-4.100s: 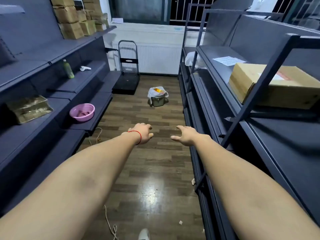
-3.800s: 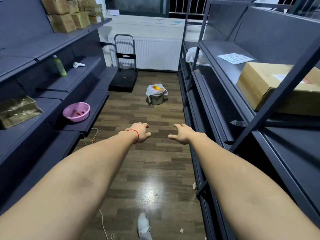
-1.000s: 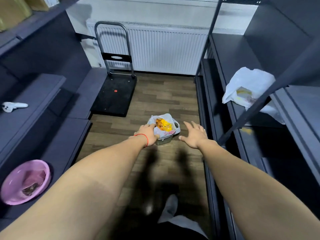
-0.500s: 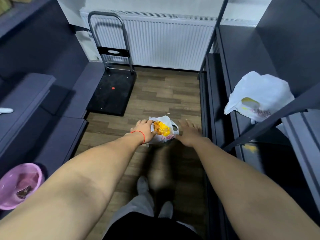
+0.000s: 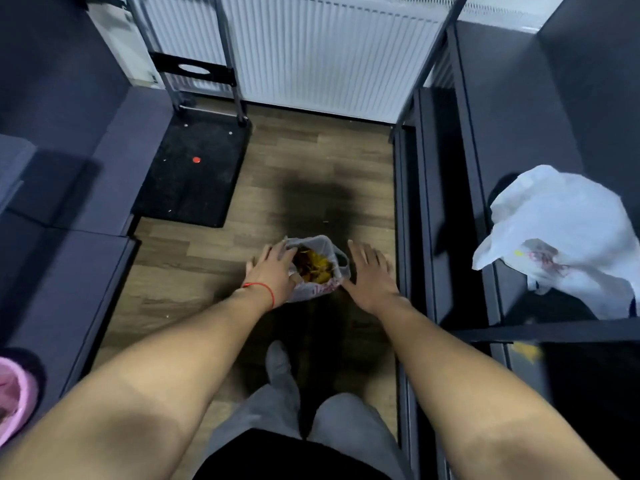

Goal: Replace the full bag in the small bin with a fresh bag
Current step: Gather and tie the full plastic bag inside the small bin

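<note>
The small bin stands on the wooden floor below me, almost hidden by its white bag [image 5: 320,287], which is full of yellow and brown scraps. My left hand [image 5: 273,271], with a red string at the wrist, rests on the bag's left rim, fingers spread over it. My right hand [image 5: 369,275] hovers open just right of the bag, fingers apart, touching or nearly touching its edge. A fresh-looking white plastic bag [image 5: 561,233] lies crumpled on the dark shelf at my right.
Dark metal shelving [image 5: 446,209] lines the aisle's right side and dark shelves [image 5: 69,258] the left. A black platform trolley [image 5: 194,171] stands folded-up against the white radiator [image 5: 322,53]. A pink bowl [image 5: 14,393] sits lower left. My legs and foot [image 5: 280,368] are below.
I have walked up the aisle and bent over the bin. Both hands have come down to the bag, the left one reaching its rim.
</note>
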Demonstrator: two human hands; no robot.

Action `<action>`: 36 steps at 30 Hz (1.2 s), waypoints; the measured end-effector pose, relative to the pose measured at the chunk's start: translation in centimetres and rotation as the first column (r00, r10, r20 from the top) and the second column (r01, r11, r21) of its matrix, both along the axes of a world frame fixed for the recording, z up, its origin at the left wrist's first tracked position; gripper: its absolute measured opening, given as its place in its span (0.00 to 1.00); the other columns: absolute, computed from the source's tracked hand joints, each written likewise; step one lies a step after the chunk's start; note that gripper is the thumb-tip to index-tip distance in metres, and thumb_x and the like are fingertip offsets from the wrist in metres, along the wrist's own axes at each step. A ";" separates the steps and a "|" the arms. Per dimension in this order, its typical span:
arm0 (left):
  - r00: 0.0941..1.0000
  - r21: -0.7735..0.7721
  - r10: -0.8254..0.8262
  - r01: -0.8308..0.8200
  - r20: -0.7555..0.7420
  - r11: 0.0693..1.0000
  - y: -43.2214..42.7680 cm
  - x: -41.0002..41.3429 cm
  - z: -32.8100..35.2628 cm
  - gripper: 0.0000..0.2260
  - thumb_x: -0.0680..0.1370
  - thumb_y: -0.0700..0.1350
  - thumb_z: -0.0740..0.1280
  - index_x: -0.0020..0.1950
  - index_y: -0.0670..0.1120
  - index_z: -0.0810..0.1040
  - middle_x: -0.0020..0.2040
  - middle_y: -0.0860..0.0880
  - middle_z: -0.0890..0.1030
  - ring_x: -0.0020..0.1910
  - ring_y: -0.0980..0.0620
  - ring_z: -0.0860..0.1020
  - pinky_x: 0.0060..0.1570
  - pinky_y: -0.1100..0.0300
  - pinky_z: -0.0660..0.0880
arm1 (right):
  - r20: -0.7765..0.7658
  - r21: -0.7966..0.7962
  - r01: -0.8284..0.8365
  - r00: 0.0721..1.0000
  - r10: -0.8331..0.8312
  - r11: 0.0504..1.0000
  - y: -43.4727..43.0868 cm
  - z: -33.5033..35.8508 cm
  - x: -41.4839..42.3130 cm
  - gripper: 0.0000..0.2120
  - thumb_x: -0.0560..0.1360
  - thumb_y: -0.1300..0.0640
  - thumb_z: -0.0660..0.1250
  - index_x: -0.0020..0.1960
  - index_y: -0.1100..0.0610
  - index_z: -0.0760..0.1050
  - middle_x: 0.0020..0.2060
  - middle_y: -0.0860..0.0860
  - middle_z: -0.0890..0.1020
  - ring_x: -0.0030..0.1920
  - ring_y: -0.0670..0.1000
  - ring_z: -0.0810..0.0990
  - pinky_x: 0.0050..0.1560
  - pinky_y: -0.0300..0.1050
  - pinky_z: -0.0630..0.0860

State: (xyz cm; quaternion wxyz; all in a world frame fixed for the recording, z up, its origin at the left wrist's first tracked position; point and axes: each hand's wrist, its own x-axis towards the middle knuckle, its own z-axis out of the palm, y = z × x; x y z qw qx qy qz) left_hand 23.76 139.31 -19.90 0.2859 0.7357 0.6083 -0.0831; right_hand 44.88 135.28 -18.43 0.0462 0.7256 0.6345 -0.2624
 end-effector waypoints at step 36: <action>0.907 0.005 0.369 -0.376 -0.205 0.927 10.0 -4.7 -58.0 0.19 0.80 0.56 0.58 0.71 0.64 0.63 0.79 0.50 0.43 0.77 0.43 0.48 0.72 0.39 0.51 | 0.364 -0.109 -0.191 0.905 0.218 0.975 18.8 -55.4 9.3 0.31 0.77 0.44 0.61 0.77 0.43 0.52 0.77 0.52 0.36 0.77 0.60 0.36 0.72 0.69 0.37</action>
